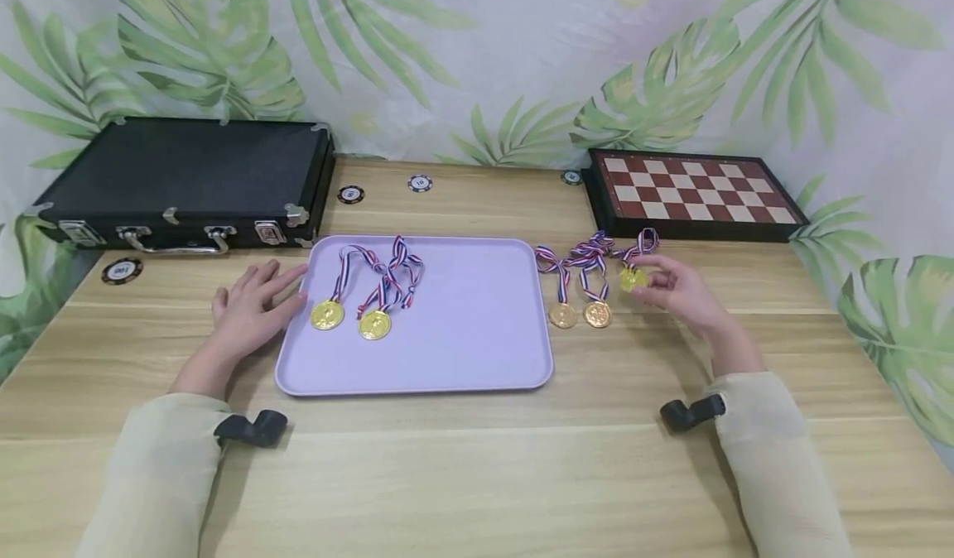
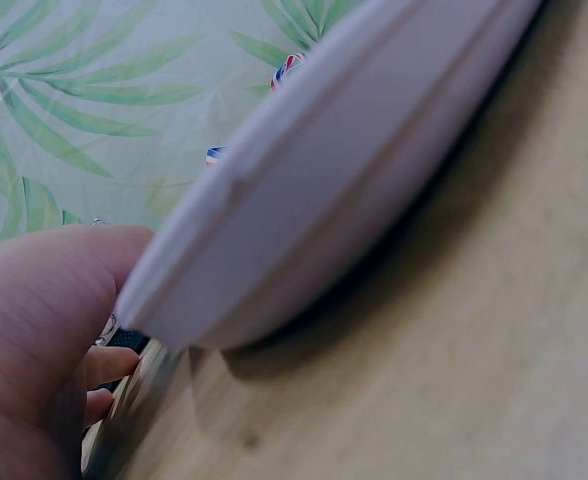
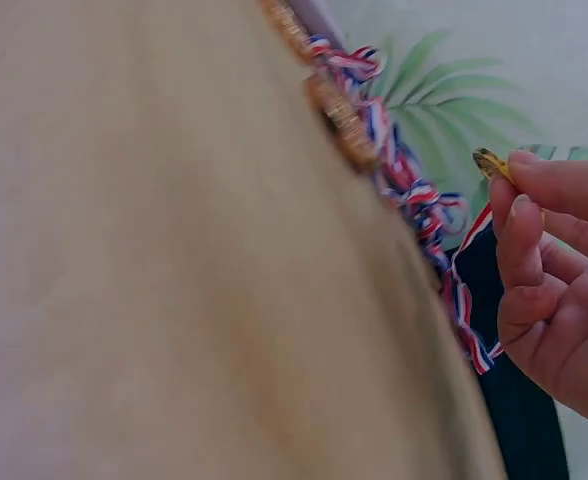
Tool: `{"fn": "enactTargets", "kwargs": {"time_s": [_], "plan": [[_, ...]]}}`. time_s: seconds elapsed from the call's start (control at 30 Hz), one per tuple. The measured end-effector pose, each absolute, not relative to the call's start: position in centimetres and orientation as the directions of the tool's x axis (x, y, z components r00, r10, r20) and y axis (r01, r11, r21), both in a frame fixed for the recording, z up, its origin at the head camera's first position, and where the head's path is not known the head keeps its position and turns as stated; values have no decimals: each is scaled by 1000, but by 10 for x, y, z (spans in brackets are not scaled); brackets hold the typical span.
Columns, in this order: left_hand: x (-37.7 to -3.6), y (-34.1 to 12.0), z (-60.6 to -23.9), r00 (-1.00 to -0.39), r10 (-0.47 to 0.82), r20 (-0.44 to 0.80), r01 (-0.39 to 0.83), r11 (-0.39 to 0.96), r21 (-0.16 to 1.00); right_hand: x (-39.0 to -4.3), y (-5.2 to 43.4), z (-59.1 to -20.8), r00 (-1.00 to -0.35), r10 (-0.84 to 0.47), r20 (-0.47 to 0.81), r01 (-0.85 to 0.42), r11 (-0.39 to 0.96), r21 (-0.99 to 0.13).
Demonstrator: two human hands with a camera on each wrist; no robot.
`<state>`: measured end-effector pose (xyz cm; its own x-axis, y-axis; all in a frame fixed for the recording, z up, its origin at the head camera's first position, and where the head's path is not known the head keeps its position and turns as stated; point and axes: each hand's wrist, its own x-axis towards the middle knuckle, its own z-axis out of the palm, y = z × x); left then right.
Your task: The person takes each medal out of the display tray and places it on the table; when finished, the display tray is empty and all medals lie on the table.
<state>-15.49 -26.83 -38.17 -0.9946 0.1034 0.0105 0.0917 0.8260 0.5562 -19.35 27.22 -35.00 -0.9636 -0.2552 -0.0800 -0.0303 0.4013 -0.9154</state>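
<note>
The right hand (image 1: 674, 286) pinches a gold medal (image 1: 633, 278) between thumb and curled fingers (image 3: 519, 225), lifting it edge-on just off the tabletop (image 1: 477, 475); its striped ribbon (image 1: 639, 244) trails back toward the chessboard (image 1: 693, 190), so the grip on the disc alone seems meant to let the ribbon follow freely. Two more medals (image 1: 580, 315) lie side by side on the wood just right of the tray (image 1: 462, 359), their ribbons tangled near the held one. The left hand (image 1: 249, 305) rests flat on the tabletop with fingers straight and relaxed, holding nothing, its fingertips touching the tray's left rim, probably to steady it; the left wrist view shows that rim close against the thumb. On the tray lie two medals (image 1: 350, 319) near its left side, ribbons looped above them. A black case (image 1: 186, 177) sits at the back left, with poker chips (image 1: 350, 194) scattered on the wood near it.
</note>
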Motion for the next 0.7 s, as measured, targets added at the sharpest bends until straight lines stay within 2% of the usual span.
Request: {"fn": "enactTargets", "kwargs": {"time_s": [0.17, 0.53, 0.7], "plan": [[-155, -268, -382, -995, 100, 2, 84, 828, 554, -190, 275, -365, -950, -278, -143, -2, 462, -887], [-156, -269, -382, -995, 102, 7, 88, 830, 551, -187, 281, -372, -923, -363, -130, -146, 640, -754], [-156, -269, -383, -995, 95, 4, 82, 831, 550, -187, 280, -373, -914, -392, -108, -205, 673, -710]]}}
